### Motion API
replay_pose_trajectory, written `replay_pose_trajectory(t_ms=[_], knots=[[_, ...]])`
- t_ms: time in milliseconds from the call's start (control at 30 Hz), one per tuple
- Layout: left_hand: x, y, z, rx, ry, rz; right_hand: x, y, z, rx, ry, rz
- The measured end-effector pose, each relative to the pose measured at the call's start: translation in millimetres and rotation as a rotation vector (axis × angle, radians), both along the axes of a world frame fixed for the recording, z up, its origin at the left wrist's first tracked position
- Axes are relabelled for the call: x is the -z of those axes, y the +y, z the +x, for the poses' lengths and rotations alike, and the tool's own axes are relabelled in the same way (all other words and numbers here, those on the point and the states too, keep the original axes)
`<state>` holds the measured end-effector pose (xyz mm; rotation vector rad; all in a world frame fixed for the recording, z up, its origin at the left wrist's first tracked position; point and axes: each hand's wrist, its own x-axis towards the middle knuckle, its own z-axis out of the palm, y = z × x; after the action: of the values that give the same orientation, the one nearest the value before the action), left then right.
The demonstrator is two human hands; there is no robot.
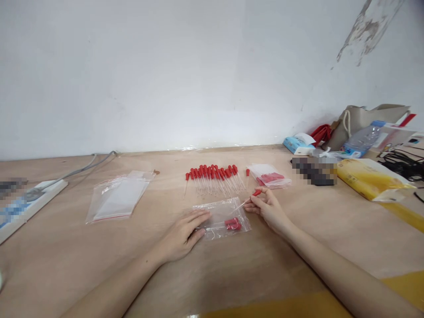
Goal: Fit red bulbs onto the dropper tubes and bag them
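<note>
A clear zip bag [217, 210] lies flat on the table with a few red-bulbed droppers [232, 224] inside. Over the bag's left end rests my left hand [185, 232], fingers stretched out and thumb apart. Above the bag's right end, my right hand [266, 210] pinches a dropper [256, 193] by its red rubber bulb. The thin clear tube of this dropper points down and left across the bag. Behind the bag, many loose droppers [212, 173] lie in a row, bulbs toward the wall. One single dropper [247, 173] lies just right of the row.
Bags holding red-bulbed droppers [271, 176] are piled right of the row. Flat clear bags [121, 196] lie at left, beside a power strip [49, 190] with a grey cable. Farther right are a yellow packet [371, 179], a blue packet [296, 145], a plastic bottle [364, 137] and black cables [407, 161].
</note>
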<state>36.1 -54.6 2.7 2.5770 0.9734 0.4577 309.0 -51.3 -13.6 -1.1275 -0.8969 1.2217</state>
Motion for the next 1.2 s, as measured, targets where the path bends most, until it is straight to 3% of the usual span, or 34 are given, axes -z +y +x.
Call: replay_pose_trajectory(t_ms=[100,333,567,667,767,867,1067,1200], knots=[[-1.6,-0.8,0.7,-0.008,-0.015,-0.003,3.4,1.1,1.8,-0.107,-0.069,-0.018],[0.3,0.0,0.5,-0.007,0.005,-0.006,3.5,1.1,0.2,-0.27,-0.477,0.086],[0.4,0.4,0.5,-0.004,-0.009,0.012,-0.4,-1.1,-0.7,-0.462,-0.516,0.058],[1.1,1.0,0.5,0.007,-0.019,0.011,-4.2,9.3,9.8,-0.292,-0.694,0.06],[1.8,1.1,0.8,0.017,-0.069,-0.021,-14.9,30.9,17.4,-0.02,-1.06,0.126],[1.8,0.7,1.1,0.002,-0.119,-0.057,-27.1,60.2,15.4,0.032,-1.397,0.018],[-0.5,0.1,0.7,0.006,-0.122,-0.071,-26.0,115.2,3.7,0.079,-1.456,-0.238],[-1.8,-0.4,0.3,0.006,-0.115,-0.065,-25.8,124.8,1.1,0.105,-1.419,-0.306]])
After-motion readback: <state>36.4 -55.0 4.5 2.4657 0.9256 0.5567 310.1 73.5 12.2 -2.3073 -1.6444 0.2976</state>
